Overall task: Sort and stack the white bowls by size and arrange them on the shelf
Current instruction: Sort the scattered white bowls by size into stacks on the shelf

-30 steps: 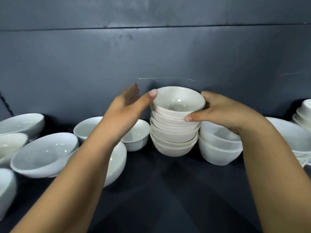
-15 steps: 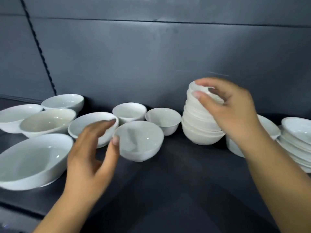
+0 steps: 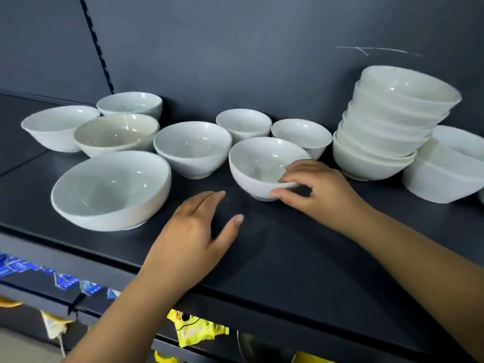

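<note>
While the right hand (image 3: 319,189) pinches the near rim of a small bowl (image 3: 258,163), thumb on the outer wall and fingers hooked over the rim, that bowl stands upright on the shelf (image 3: 301,258), roughly midway between the back wall and the front edge. The left hand (image 3: 193,231) is spread wide, palm down, fingers straight, thumb out, holding nothing. It is over bare shelf just front-left of the held bowl and apart from it; can't tell if the palm touches the surface.

A stack of bowls (image 3: 379,132) stands just right of the held bowl with a narrow gap between, and its top leans toward the right edge. The wider nested bowls (image 3: 442,176) sit just beside the stack, nearer the right edge. Two back bowls (image 3: 243,124) stand side by side near the back wall, the right one just behind the held bowl's rim. A medium bowl (image 3: 192,149) is just left of the held bowl, with a small gap. A big bowl (image 3: 110,189) sits front-left, its base close to the front edge. Three wide bowls (image 3: 115,133) crowd the back-left part of the shelf.

Open room is a broad strip along the front edge, from the big bowl rightward, under both forearms. A yellow packet (image 3: 196,328) shows below the front edge.
</note>
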A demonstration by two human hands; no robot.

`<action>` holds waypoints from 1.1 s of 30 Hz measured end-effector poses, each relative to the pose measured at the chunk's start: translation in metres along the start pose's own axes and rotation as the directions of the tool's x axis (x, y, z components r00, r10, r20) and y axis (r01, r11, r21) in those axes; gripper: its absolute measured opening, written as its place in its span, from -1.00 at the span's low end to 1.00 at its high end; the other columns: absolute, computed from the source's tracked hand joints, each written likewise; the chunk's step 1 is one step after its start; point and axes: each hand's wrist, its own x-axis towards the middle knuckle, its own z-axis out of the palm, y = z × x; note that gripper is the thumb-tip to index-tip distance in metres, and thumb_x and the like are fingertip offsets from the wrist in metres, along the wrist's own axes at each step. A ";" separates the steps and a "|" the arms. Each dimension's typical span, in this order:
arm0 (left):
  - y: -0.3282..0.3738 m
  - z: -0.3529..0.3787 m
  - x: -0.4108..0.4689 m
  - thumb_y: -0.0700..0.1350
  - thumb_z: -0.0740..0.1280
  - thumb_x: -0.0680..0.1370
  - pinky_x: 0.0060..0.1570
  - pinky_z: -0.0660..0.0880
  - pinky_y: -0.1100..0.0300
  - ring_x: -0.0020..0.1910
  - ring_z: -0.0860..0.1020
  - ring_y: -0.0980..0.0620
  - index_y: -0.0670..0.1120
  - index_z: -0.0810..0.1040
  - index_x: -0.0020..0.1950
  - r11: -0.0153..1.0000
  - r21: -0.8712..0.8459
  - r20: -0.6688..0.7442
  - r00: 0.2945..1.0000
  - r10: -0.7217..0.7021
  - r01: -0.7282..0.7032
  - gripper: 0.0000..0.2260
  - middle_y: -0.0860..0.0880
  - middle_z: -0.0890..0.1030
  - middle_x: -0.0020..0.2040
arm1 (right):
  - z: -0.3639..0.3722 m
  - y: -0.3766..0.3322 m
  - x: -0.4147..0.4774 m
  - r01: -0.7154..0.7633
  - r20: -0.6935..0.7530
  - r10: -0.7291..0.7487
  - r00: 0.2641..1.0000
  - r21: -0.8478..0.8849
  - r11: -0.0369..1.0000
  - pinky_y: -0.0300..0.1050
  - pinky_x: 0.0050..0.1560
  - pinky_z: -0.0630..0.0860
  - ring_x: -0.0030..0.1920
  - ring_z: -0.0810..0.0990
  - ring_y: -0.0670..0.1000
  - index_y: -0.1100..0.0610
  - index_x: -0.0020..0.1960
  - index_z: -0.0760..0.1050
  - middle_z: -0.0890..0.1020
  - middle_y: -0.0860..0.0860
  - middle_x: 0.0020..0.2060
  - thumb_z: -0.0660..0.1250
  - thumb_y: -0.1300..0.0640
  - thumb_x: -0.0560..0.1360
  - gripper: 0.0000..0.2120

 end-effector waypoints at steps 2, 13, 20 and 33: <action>0.000 -0.001 0.001 0.35 0.02 0.34 0.20 0.20 0.37 0.31 0.40 0.01 -0.10 0.40 0.37 0.994 -0.087 0.010 0.998 -0.060 0.060 -0.24 -0.04 0.47 0.32 | 0.000 -0.003 -0.003 -0.037 -0.028 0.038 0.999 0.037 0.999 -0.02 -0.15 0.49 -0.18 0.56 0.11 0.21 -0.27 0.59 0.61 0.11 -0.31 0.36 -0.11 0.34 -0.64; -0.002 -0.005 -0.001 0.37 0.29 0.32 0.18 0.20 0.51 0.27 0.37 0.27 0.05 0.17 0.49 0.959 -0.284 -0.011 0.999 -0.033 0.028 -0.18 0.19 0.31 0.33 | -0.011 -0.019 -0.030 0.068 -0.018 -0.067 0.998 0.103 0.992 -0.07 -0.21 0.44 -0.25 0.53 0.00 0.18 -0.29 0.61 0.63 0.04 -0.38 0.34 -0.13 0.33 -0.65; -0.009 -0.023 -0.039 0.13 0.24 0.53 0.21 0.32 0.42 0.20 0.41 0.39 -0.06 0.45 0.20 0.947 -0.245 -0.416 0.905 0.091 -0.208 -0.65 0.13 0.48 0.17 | -0.001 -0.025 -0.038 0.040 -0.083 -0.023 0.996 0.215 0.976 -0.32 0.18 0.39 0.14 0.45 -0.27 -0.08 0.04 0.55 0.53 -0.12 0.07 0.26 -0.37 0.33 -0.54; -0.055 -0.045 -0.027 0.16 0.56 0.19 0.36 0.08 0.46 0.45 0.12 0.10 -0.15 -0.30 0.47 0.787 -0.568 -0.347 0.797 -0.494 0.241 0.24 -0.06 -0.02 0.48 | 0.012 -0.023 -0.038 -0.380 0.199 0.335 0.921 0.651 0.657 0.01 0.28 0.40 0.24 0.49 -0.11 -0.08 0.31 0.32 0.54 -0.15 0.18 0.55 -0.35 -0.14 0.07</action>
